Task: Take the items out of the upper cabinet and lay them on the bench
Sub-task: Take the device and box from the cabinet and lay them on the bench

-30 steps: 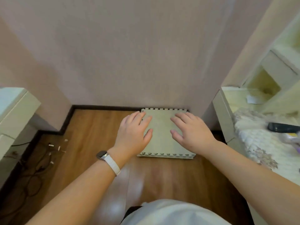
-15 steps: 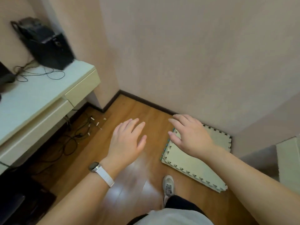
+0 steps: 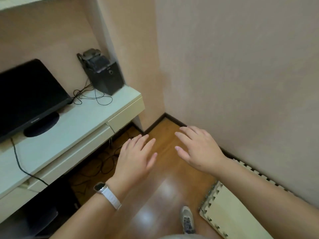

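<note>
My left hand (image 3: 135,158) floats palm down over the wooden floor (image 3: 165,171), fingers spread, holding nothing; a white-strapped watch sits on its wrist. My right hand (image 3: 198,149) hovers beside it, also palm down, fingers apart and empty. A white desk (image 3: 69,128) with drawers runs along the left wall. The pale edge of a shelf or cabinet (image 3: 20,2) shows at the top left corner; its contents are out of view.
A black monitor (image 3: 29,97) and a black speaker (image 3: 103,76) with loose cables stand on the desk. Cables tangle on the floor under it. A cream foam puzzle mat (image 3: 229,214) lies by the right wall. My shoe (image 3: 188,219) is at the bottom.
My view has swung left from the foam mat toward the desk and monitor. Both hands came off the mat and now hover empty over bare floor.
</note>
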`<state>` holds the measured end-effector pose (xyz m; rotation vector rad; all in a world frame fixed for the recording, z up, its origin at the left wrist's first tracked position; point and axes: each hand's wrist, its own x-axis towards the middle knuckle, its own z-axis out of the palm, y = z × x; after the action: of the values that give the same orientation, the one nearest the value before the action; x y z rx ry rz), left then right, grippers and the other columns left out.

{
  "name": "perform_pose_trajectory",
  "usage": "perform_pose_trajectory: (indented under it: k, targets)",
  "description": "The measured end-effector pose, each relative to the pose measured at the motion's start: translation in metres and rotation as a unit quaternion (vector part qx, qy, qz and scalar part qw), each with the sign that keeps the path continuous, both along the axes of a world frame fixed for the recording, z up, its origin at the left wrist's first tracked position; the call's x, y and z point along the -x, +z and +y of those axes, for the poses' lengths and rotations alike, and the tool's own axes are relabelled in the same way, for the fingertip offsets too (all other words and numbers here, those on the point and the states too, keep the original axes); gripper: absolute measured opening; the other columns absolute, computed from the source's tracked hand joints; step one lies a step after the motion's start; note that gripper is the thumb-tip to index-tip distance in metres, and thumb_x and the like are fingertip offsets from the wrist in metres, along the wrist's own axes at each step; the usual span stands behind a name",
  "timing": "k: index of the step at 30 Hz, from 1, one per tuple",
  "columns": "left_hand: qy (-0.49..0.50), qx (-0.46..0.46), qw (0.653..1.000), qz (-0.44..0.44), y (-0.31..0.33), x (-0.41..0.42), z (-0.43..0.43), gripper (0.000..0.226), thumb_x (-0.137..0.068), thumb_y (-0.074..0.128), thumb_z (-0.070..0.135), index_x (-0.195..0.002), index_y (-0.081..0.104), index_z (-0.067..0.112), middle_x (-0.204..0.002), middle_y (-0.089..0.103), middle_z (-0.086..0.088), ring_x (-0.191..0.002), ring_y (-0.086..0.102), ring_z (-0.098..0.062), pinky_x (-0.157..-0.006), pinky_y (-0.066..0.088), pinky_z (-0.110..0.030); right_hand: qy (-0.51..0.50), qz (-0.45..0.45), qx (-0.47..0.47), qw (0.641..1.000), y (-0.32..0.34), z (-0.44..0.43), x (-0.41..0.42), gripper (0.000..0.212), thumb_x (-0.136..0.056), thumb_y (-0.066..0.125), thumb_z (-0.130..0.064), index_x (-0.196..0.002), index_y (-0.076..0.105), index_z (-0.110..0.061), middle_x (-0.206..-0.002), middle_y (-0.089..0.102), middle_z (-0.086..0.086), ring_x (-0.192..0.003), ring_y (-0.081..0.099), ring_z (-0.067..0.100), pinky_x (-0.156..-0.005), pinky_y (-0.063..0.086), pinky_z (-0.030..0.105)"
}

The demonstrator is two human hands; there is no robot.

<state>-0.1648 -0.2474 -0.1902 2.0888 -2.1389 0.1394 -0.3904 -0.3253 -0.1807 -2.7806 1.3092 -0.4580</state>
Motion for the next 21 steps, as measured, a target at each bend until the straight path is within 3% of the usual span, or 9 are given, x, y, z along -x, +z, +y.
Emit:
perform_pose_trajectory:
  k: [5,21]
  targets:
    - [0.045,0.031,0.998,-0.01,0.024,-0.007,-0.056,0.047,-0.091,0.045,0.044,-0.129,0.061,0.021,-0.133,0.06,-0.004,-0.125,0.053,-0.027,-0.104,0.04,-0.045,0.038,-0.025,0.015,0.999,0.018,-0.076,-0.022,0.052,-0.09,0.043,-0.048,-0.124,0.063,-0.014,-0.126,0.063,0.008,-0.118,0.056,0.03,-0.095,0.045,0.042]
    - [0.094,0.06,0.994,0.013,0.038,-0.121,-0.188,0.048,-0.094,0.042,0.048,-0.135,0.055,0.026,-0.141,0.055,-0.001,-0.132,0.045,-0.024,-0.11,0.033,-0.042,0.093,-0.012,0.04,0.995,0.039,-0.23,-0.142,0.05,-0.09,0.043,-0.048,-0.123,0.061,-0.016,-0.123,0.062,0.004,-0.116,0.055,0.027,-0.094,0.044,0.04]
